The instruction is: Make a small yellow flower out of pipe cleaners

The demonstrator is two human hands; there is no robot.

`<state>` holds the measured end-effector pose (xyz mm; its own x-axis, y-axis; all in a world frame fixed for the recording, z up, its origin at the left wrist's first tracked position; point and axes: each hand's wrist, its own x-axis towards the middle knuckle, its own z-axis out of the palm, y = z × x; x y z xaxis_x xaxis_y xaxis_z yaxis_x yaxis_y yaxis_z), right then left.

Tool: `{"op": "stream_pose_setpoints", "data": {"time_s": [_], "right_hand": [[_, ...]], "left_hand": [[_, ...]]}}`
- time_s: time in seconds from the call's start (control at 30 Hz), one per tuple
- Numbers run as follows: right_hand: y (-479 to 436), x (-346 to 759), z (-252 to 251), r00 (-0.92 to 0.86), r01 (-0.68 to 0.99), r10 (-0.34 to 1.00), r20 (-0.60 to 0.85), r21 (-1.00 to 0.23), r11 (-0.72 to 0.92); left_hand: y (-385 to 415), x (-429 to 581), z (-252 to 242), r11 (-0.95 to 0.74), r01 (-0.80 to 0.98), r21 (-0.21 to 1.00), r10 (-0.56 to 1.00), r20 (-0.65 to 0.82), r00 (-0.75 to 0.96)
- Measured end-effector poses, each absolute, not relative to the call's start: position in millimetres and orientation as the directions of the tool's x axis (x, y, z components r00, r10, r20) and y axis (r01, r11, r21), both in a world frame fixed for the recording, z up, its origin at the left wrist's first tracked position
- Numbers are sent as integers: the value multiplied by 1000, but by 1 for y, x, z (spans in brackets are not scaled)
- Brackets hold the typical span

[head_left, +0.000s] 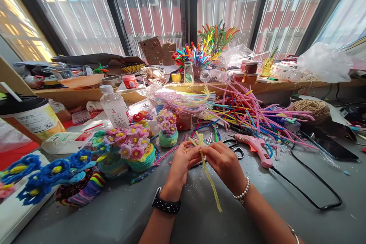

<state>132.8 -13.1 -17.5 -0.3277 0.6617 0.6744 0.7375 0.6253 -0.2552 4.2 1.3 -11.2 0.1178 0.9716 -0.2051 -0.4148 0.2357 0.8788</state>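
My left hand [180,164] and right hand [225,163] both pinch fuzzy yellow pipe cleaners [211,181]. Clear plastic bottle [114,107] at 10 o'clock: label print unreadable.

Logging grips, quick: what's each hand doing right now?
Left hand: shut on the yellow pipe cleaner.
Right hand: shut on the same pipe cleaner.

My pipe cleaner [210,177]: pale yellow. Watch band [166,204]: black w/ small white dots. Bracelet [242,192]: silver-white beads. Glue gun [256,148]: pink; cord [309,194] black. Table [286,213]: grey, speckled w/ pale bits. Blue flowers [34,183]: yellow centres. Pink flowers [133,143]: pink & purple, yellow centres, on green-yellow striped bases [143,162]. Bottle [114,106]: clear, white cap, red print. Twine ball [310,109]: tan. Pile [251,114]: mostly pink, some blue, yellow, green.
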Motion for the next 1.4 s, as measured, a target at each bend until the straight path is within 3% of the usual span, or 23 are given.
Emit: {"op": "stream_pose_setpoints", "data": {"time_s": [0.23,0.4,0.5,0.6,0.9,1.13,1.23,1.4], "right_hand": [[-12,134,-16,-327,698,682,654,-319,641],[-9,136,-15,-179,493,790,587,-641,588],[-8,137,-13,-102,299,883,459,-832,467],[-6,138,-13,-46,125,954,298,-945,301],[-4,138,-17,-69,-39,990,120,-992,117],[-7,135,-16,-186,-324,973,-137,-926,-192],[-6,136,-17,-173,-283,981,-84,-950,-131],[-2,140,-18,-112,-80,989,94,-993,85]], "left_hand": [[1,2,-9,273,-454,848,962,-226,155],[2,1,-7,292,-476,829,956,-246,157],[1,1,-5,294,-463,837,955,-241,171],[1,1,-4,282,-457,844,959,-232,162],[0,3,-4,285,-403,870,957,-237,165],[2,1,-6,305,-398,865,948,-235,216],[1,0,-6,303,-408,861,946,-220,240],[0,1,-5,312,-413,856,940,-215,265]]}}
